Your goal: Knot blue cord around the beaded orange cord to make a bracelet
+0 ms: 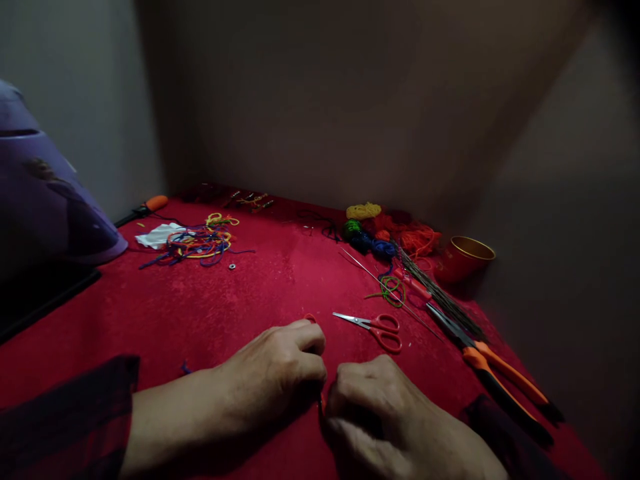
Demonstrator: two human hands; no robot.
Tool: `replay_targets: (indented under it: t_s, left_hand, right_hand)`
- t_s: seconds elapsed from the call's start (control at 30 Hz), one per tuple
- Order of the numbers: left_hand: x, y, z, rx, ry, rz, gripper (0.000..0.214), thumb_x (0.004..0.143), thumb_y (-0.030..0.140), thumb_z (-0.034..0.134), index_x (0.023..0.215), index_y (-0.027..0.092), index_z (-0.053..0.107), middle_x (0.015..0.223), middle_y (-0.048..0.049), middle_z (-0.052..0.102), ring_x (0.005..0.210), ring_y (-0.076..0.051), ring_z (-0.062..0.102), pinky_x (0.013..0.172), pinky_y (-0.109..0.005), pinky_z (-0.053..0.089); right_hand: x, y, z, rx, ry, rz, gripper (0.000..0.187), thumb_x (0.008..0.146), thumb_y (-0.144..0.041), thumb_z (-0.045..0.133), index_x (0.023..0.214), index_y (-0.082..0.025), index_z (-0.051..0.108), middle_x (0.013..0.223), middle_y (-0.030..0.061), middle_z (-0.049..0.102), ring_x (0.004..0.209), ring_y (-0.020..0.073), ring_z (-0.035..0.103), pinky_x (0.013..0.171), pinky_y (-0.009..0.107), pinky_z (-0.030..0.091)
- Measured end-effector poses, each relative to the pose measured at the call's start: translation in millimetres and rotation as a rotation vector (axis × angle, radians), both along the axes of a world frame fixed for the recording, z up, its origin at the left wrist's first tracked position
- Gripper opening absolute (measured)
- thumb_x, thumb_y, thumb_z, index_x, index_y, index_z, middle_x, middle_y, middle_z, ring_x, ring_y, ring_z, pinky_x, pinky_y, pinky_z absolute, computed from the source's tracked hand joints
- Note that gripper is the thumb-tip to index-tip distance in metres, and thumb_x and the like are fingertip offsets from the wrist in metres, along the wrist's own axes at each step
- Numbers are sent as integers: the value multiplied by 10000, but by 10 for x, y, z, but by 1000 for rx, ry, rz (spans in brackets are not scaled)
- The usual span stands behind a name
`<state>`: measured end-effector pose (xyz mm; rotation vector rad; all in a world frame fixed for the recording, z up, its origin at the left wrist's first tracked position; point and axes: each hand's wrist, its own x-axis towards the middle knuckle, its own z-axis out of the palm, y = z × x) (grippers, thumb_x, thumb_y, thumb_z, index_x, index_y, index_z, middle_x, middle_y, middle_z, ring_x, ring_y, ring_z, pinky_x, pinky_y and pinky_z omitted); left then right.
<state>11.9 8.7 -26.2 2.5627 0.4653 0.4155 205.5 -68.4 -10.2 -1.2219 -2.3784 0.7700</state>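
Observation:
My left hand (285, 357) is closed, its fingers curled down close to the red tabletop. Just beside it my right hand (380, 413) is closed too, thumb and fingers pinched together. Between them shows a short bit of thin orange and dark cord (321, 402), mostly hidden by the fingers. A small red loop (310, 319) peeks out behind my left knuckles. Small scissors (373, 325) with red handles lie slightly open beyond my right hand. A blue-purple scrap of thread (186, 367) lies by my left forearm.
Tangled coloured threads (203, 243) and white paper (160, 236) lie at left, near a purple container (65, 193). On the right are orange-handled pliers (480, 357), a bundle of thin sticks (440, 287), a metal rod (380, 283), yarn balls (364, 211) and a red cup (457, 263).

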Motion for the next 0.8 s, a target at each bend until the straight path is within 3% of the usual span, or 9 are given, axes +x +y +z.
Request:
replay_targets:
  t_s: [0.2, 0.33, 0.47, 0.8]
  left_hand:
    - [2, -11, -50, -65, -86, 23, 183, 830, 47, 580, 684, 121, 661, 757, -12, 543, 650, -103, 458, 563, -209, 350]
    - [6, -5, -98, -102, -153, 14, 197, 850, 72, 555, 699, 145, 658, 772, -4, 534, 667, -99, 460, 568, -200, 347]
    - [0, 1, -115, -147, -162, 11, 164, 839, 74, 578, 710, 144, 651, 795, 0, 538, 691, -94, 477, 585, -191, 358]
    - [-47, 5, 28, -148, -165, 37, 200, 849, 24, 513, 794, 138, 668, 873, -29, 538, 766, -112, 511, 663, -195, 418]
  right_hand:
    - [9, 50, -39, 16, 141, -100, 131, 819, -48, 528, 776, -169, 550, 736, -8, 561, 649, 109, 489, 611, 234, 359]
    - [1, 58, -82, 35, 64, -25, 152, 872, -85, 497, 939, -180, 596, 867, 28, 551, 707, 128, 490, 621, 251, 362]
    - [-20, 64, -110, 50, -4, 6, 185, 935, -143, 454, 981, -198, 624, 861, 26, 535, 712, 128, 485, 616, 252, 354]
    - [-13, 66, -97, 51, -4, 16, 118, 915, -114, 472, 878, -164, 572, 858, 19, 531, 706, 115, 472, 610, 240, 360]
